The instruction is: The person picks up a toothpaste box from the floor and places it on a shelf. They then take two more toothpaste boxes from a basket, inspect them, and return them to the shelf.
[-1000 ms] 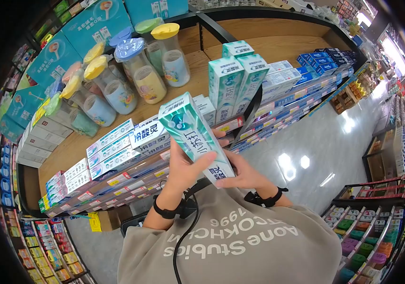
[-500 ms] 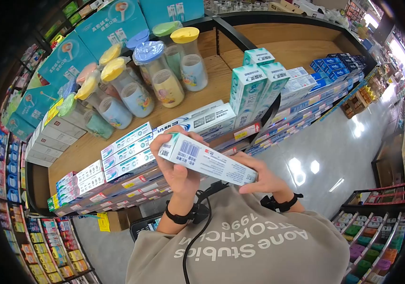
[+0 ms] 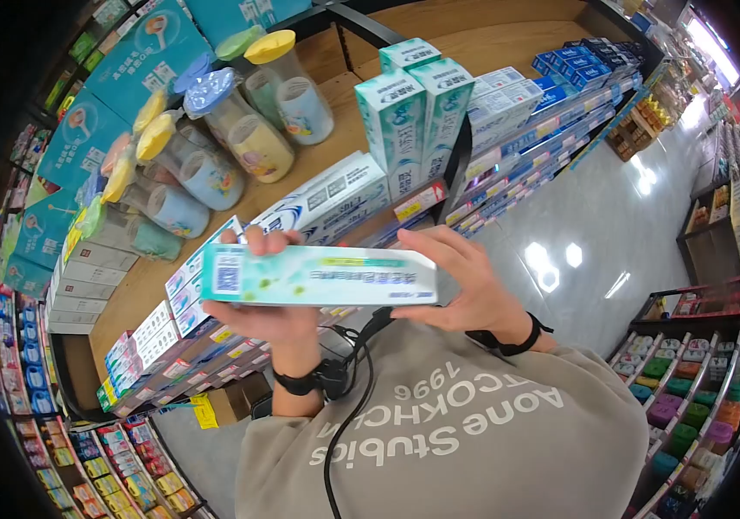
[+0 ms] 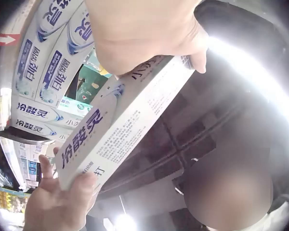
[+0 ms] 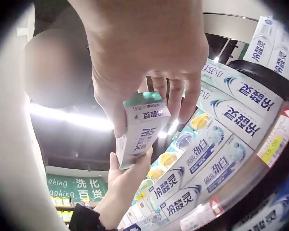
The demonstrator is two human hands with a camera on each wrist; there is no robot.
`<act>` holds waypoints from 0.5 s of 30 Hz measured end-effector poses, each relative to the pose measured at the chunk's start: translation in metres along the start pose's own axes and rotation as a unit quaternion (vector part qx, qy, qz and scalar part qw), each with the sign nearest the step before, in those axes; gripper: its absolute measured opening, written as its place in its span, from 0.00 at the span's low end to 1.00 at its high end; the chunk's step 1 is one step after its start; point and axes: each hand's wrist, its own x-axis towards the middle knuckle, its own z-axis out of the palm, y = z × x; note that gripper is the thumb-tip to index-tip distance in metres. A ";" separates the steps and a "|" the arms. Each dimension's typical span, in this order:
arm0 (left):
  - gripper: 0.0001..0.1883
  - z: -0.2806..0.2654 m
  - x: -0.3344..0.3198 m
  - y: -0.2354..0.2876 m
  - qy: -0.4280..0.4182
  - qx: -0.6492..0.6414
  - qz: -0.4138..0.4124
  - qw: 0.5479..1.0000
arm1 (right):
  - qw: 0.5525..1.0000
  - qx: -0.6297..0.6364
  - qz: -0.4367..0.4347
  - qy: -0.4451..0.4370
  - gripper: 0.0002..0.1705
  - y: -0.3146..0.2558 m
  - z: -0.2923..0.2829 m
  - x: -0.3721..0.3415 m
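Note:
Both hands hold a white-and-green toothpaste box [image 3: 326, 275] level in front of the chest, above the shirt. A narrow side with a square code at its left end faces up in the head view. My left hand [image 3: 270, 322] grips the left end, fingers over the far edge and thumb along the near one. At the other end, my right hand [image 3: 465, 285] pinches the box between thumb and fingers. Small print covers one side of the toothpaste box [image 4: 130, 122] in the left wrist view. The right wrist view shows its green-topped end under the right hand [image 5: 149, 53].
Flat toothpaste boxes [image 3: 335, 199] line the shelf's front edge just beyond the hands. Several green toothpaste boxes [image 3: 396, 121] stand upright farther right. Lidded plastic jugs [image 3: 253, 143] crowd the wooden shelf [image 3: 335, 95] behind. A black cable [image 3: 368, 355] hangs from the left wrist.
The toothpaste box has rotated in the hands: first its broad front showed, then a side with a barcode, now the side with the square code. It also went from slanted to level.

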 end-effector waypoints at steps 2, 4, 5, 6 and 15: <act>0.45 -0.001 0.007 0.007 -0.043 -0.059 0.004 0.997 | 0.999 0.023 -0.024 -0.001 0.48 0.003 0.002 -0.001; 0.46 -0.001 0.009 0.008 -0.063 -0.073 -0.003 0.995 | 0.999 0.047 -0.028 -0.006 0.47 0.004 0.006 -0.003; 0.46 -0.001 0.010 0.009 -0.075 -0.081 -0.008 0.994 | 0.998 0.058 -0.031 -0.006 0.46 0.005 0.007 -0.004; 0.45 -0.004 0.011 0.009 -0.090 -0.091 -0.013 0.992 | 0.997 0.081 -0.010 -0.011 0.45 0.007 0.007 -0.007; 0.53 0.052 0.009 0.035 -0.243 0.409 0.041 0.879 | 0.786 0.559 0.262 -0.043 0.32 0.045 -0.025 -0.029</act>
